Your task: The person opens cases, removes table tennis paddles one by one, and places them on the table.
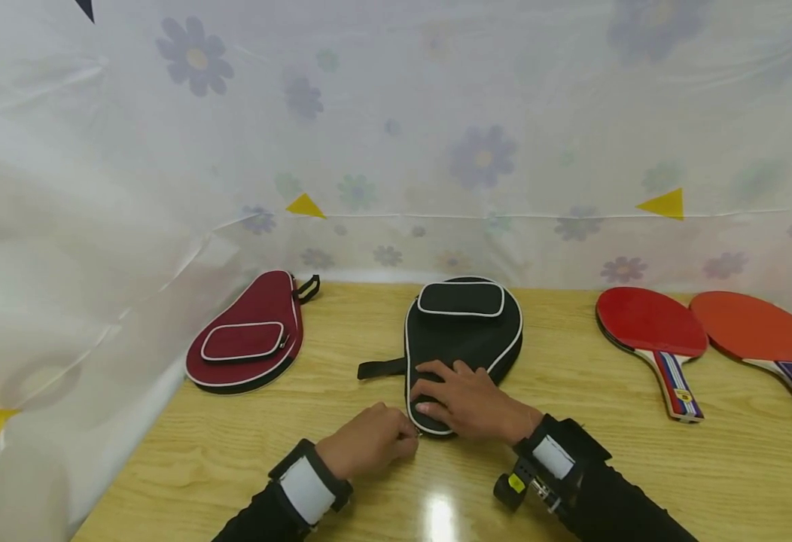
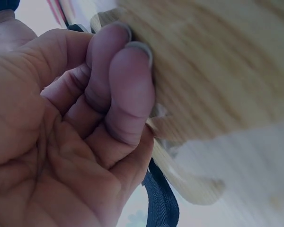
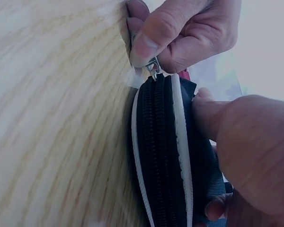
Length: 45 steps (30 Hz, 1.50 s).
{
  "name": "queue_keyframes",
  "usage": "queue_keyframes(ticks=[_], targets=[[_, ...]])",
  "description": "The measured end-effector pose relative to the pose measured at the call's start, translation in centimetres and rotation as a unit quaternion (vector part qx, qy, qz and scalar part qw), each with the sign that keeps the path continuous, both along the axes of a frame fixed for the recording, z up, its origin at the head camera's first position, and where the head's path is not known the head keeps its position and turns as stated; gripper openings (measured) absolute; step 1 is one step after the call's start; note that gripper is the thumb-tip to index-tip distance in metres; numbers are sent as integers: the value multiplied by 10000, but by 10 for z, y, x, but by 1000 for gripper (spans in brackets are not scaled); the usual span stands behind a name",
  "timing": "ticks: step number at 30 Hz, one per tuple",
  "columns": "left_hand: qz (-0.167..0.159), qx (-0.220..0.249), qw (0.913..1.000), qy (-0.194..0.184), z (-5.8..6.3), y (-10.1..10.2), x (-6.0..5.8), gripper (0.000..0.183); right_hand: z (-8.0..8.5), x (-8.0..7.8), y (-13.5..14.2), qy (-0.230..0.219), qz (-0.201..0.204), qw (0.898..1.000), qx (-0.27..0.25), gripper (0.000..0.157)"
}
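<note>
A black table tennis paddle case (image 1: 464,339) with white piping lies on the wooden table, its narrow end toward me. At that end my left hand (image 1: 372,440) pinches the metal zipper pull (image 3: 154,67) between thumb and finger, as the right wrist view shows. The zipper (image 3: 156,142) along the case's side looks closed where it is visible. My right hand (image 1: 467,399) rests on top of the narrow part with its fingers spread. A black strap (image 1: 381,368) sticks out from the case's left side. In the left wrist view the curled fingers (image 2: 130,90) hide the pull.
A dark red paddle case (image 1: 250,331) lies to the left, with a black wrist loop (image 1: 308,288). To the right are two paddles, one red (image 1: 650,320) and one orange-red (image 1: 758,327), the latter partly behind the first. A flowered white sheet (image 1: 396,150) hangs behind the table.
</note>
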<state>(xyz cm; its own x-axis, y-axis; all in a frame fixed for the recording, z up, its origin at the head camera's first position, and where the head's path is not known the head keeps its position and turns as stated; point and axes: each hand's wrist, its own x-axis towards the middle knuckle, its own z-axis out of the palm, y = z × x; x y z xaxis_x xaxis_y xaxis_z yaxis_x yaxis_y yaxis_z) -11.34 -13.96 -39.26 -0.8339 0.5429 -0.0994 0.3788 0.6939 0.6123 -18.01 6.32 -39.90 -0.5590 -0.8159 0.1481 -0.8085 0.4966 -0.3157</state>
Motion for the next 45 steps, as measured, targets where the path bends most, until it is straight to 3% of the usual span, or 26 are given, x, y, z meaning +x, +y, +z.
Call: queue_keyframes(ticks=[5, 9, 12, 16, 25, 39, 45], targets=[[70, -18, 10000, -60, -1, -1, -1, 41, 0, -1, -4, -367, -310, 9977, -470, 22], [176, -76, 9997, -140, -2, -3, -1, 41, -3, -1, -17, -364, -1211, 9879, -902, 38], [183, -92, 9997, -131, -4, -4, -1, 41, -4, -2, -28, -317, -1956, 9773, -745, 48], [159, -106, 9998, -72, -5, -4, -1, 42, -5, -4, -39, -126, -2361, 9703, -504, 48], [73, -139, 9999, 26, -6, -4, -1, 42, -11, -5, -39, 635, -2277, 9706, -452, 41], [184, -120, 9997, 67, -3, -2, -1, 37, -8, -5, -33, 409, -2079, 9764, -415, 38], [245, -138, 9989, 362, -7, -4, -6, 36, -8, -5, -31, 390, -2047, 9773, -392, 37]])
